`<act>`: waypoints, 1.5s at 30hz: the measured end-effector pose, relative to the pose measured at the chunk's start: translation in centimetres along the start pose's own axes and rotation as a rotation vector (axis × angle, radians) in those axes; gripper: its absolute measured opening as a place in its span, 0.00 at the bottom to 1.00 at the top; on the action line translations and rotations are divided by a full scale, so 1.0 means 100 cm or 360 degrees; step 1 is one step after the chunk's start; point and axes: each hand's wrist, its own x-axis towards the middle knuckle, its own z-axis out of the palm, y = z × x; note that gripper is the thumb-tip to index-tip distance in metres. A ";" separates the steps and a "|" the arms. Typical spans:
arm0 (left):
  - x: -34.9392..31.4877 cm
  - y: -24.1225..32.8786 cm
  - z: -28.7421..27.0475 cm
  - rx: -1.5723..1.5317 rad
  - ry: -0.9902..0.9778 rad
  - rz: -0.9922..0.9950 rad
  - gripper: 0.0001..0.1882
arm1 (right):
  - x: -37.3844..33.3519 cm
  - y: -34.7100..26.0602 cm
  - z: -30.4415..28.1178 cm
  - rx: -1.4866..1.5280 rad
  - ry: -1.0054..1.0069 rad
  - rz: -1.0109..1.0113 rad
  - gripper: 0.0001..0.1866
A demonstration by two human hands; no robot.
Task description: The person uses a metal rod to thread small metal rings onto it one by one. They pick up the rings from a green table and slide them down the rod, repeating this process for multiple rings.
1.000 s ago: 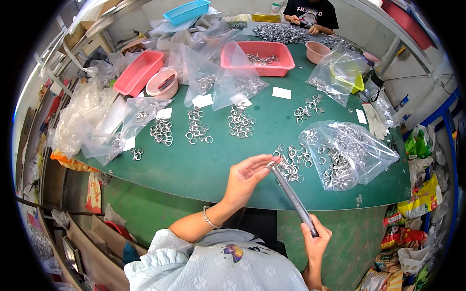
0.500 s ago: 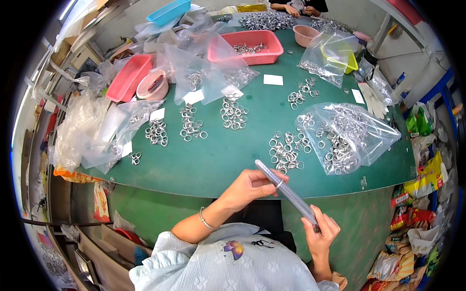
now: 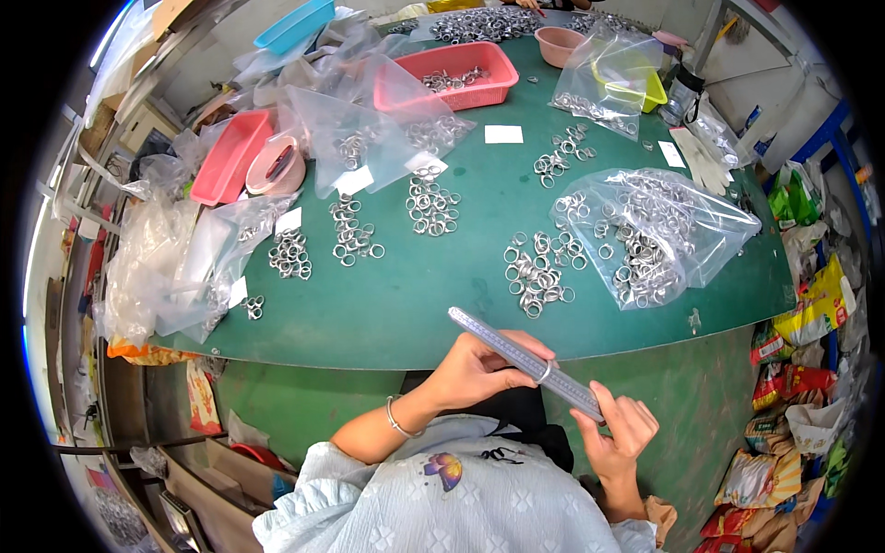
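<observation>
Grey stick point(image 3: 498, 340) before your waist, long axis slanting, far tip pointing forward-left toward table point(image 3: 387, 309). Your right hand point(image 3: 619, 431) grips near end; left hand point(image 3: 470, 370) clasps shaft midway, fingertips at ring point(image 3: 548, 372) around it.

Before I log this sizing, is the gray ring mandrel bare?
No, a silver ring encircles the gray ring mandrel partway along its length.

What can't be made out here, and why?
Head view:
Lower end of the grey rod: covered by the right hand.
The rod's fine markings: too small to read.
Count of rings in the large clear bag: overlapping, under glossy plastic.
Co-worker: mostly cut off by the top edge.
</observation>
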 end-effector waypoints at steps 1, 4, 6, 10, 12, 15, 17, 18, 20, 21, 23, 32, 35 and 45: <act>0.000 0.002 0.001 -0.0006 0.0033 -0.0039 0.14 | 0.000 0.000 0.000 0.0006 0.0003 -0.0011 0.20; 0.000 0.005 0.004 -0.0026 0.0117 -0.0101 0.14 | 0.001 -0.003 0.000 -0.0001 0.0018 -0.0021 0.21; 0.000 0.003 0.004 -0.0043 0.0153 -0.0068 0.14 | 0.001 -0.004 0.001 -0.0006 0.0027 -0.0025 0.21; -0.001 0.008 0.007 -0.0099 0.0154 -0.0075 0.15 | 0.001 -0.004 0.001 -0.0005 0.0045 -0.0042 0.21; -0.001 0.008 0.007 -0.0143 0.0116 0.0008 0.17 | 0.002 -0.005 0.001 -0.0011 0.0048 -0.0050 0.21; -0.002 0.004 -0.001 -0.0059 0.0030 0.0003 0.19 | 0.002 -0.005 0.002 -0.0013 0.0046 -0.0070 0.21; -0.002 0.002 0.003 -0.0065 0.0067 0.0099 0.18 | 0.001 -0.005 0.002 -0.0033 0.0041 -0.0080 0.21; -0.002 0.002 0.005 -0.0068 0.0084 0.0148 0.18 | 0.000 -0.005 0.002 -0.0020 0.0043 -0.0079 0.20; -0.002 0.003 0.006 -0.0025 0.0060 0.0155 0.18 | 0.001 -0.005 0.002 0.0006 0.0044 -0.0080 0.20; -0.002 0.003 0.006 -0.0004 0.0048 0.0158 0.17 | 0.001 -0.006 0.002 0.0005 0.0035 -0.0078 0.20; -0.001 0.000 0.007 0.0055 0.0093 0.0208 0.17 | 0.004 -0.008 0.000 0.0006 0.0017 -0.0077 0.20; -0.005 -0.010 0.010 -0.0086 0.0089 0.0266 0.17 | 0.004 -0.011 -0.002 0.0023 0.0007 -0.0064 0.20; -0.004 -0.012 0.010 -0.0105 0.0084 0.0281 0.17 | 0.005 -0.010 -0.001 0.0011 0.0012 -0.0065 0.19; -0.007 -0.017 0.014 -0.0145 0.0131 0.0305 0.18 | 0.003 -0.008 0.002 0.0087 0.0027 -0.0057 0.18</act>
